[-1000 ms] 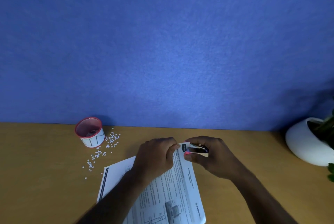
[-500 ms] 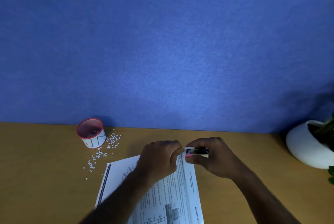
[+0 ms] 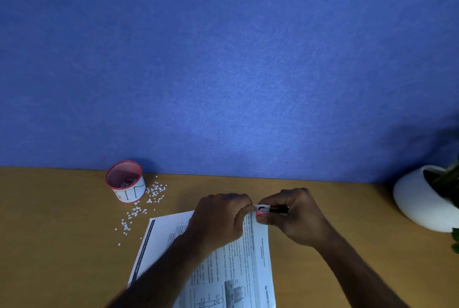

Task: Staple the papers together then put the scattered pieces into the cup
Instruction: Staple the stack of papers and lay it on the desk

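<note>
Right hand (image 3: 295, 218): fingers and thumb closed around a small stapler (image 3: 272, 209), black body with a pink tip, clamped at the far corner of the papers (image 3: 238, 260). Left hand (image 3: 219, 220): curled, fingertips pinched on the same paper corner, just beside the stapler; knuckles cover the upper text. Papers lie flat on the wooden desk (image 3: 62, 245), printed side up, near edge running out of frame. Cup (image 3: 126, 181), red rim, white wall, stands upright at far left near the blue partition (image 3: 223, 59), some contents inside, not identifiable. Scattered white pieces (image 3: 146, 202) lie on the desk just right of the cup, trailing toward the papers' left edge. White plant pot (image 3: 422, 198) at far right, well apart.
</note>
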